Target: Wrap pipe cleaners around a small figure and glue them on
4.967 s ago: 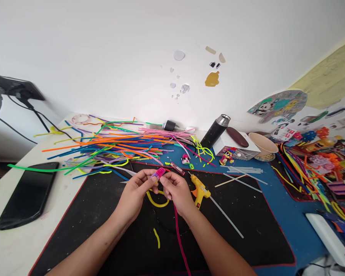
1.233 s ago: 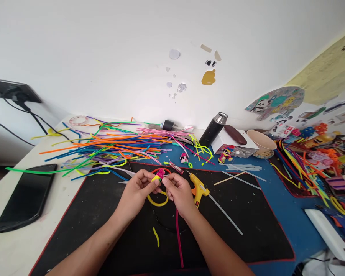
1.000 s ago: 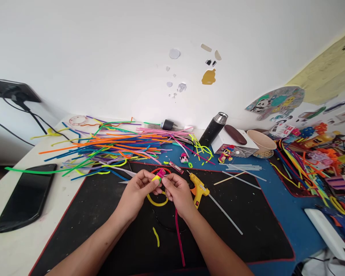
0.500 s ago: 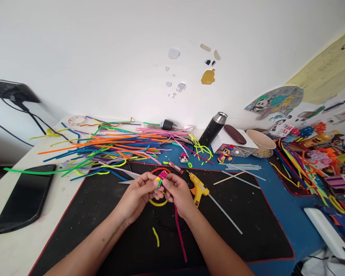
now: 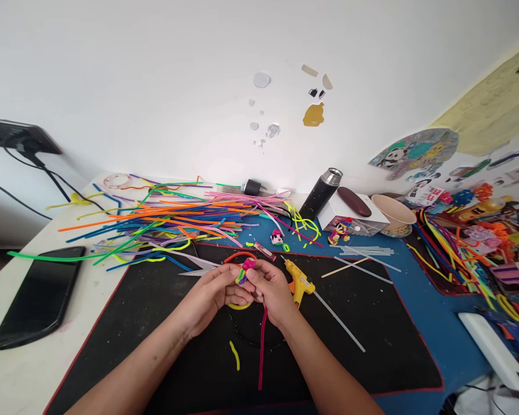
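Observation:
Between my left hand (image 5: 220, 290) and my right hand (image 5: 272, 291) is a small pipe-cleaner piece (image 5: 247, 266) in pink, green and purple. The fingers of both hands are pinched on it. A magenta pipe cleaner (image 5: 262, 349) hangs down from beneath my right hand over the black mat. Behind the hands lie a red pipe cleaner (image 5: 237, 255) and scissors (image 5: 199, 264). A yellow curved pipe cleaner (image 5: 240, 306) shows below the fingers. Just right of my right hand, a yellow glue gun (image 5: 300, 281) rests on the mat.
A heap of coloured pipe cleaners (image 5: 177, 216) spreads along the back left. A phone (image 5: 38, 297) lies at the left. Toward the back right stand a black thermos (image 5: 320, 196), a white box (image 5: 354, 216) and a bowl (image 5: 393, 213). Clear glue sticks (image 5: 363, 251) lie before them.
The small piece has turned in my fingers, showing more pink and purple. The hanging magenta end has swung to the left. Both hands stay in nearly the same place.

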### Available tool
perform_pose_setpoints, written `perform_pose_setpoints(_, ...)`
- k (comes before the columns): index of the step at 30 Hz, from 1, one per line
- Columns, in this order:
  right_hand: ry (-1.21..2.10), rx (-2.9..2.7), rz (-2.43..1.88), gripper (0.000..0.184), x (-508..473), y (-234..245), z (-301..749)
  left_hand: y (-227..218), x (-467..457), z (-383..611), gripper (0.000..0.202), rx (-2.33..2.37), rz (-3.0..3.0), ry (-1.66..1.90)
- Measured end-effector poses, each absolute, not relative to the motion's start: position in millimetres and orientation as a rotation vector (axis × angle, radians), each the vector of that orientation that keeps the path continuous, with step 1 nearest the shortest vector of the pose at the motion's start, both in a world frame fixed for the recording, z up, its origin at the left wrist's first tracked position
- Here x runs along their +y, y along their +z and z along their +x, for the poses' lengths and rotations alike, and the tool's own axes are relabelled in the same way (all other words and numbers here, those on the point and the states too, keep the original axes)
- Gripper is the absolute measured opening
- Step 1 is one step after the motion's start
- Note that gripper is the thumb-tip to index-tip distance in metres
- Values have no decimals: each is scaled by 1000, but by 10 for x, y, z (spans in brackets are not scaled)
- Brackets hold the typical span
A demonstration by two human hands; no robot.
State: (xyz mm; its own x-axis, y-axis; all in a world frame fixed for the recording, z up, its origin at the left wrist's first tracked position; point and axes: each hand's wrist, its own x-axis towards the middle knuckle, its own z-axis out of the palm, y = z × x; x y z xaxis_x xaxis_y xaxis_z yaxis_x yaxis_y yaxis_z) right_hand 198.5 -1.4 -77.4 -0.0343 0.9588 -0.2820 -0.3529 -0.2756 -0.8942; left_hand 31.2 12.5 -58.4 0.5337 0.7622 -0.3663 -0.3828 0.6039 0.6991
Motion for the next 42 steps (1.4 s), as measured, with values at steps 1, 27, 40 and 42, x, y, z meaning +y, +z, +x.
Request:
perform_pose_setpoints(1, 1538, -791, -1142, 42, -17, -775, 1989, -577, 124, 315, 35, 721, 617, 731)
perform_pose_setpoints(27, 1489, -977, -1105, 37, -54, -744, 1962, -608, 114, 303, 40, 772, 692, 738)
perform_pose_setpoints(40, 1500, -1005, -1083, 34, -68, -809, 2005, -617, 129, 306, 45, 806, 742, 729)
perform_pose_setpoints(42, 1504, -1004, -1083, 35, -73, -822, 2006, -608, 128, 320, 46, 817, 735, 733)
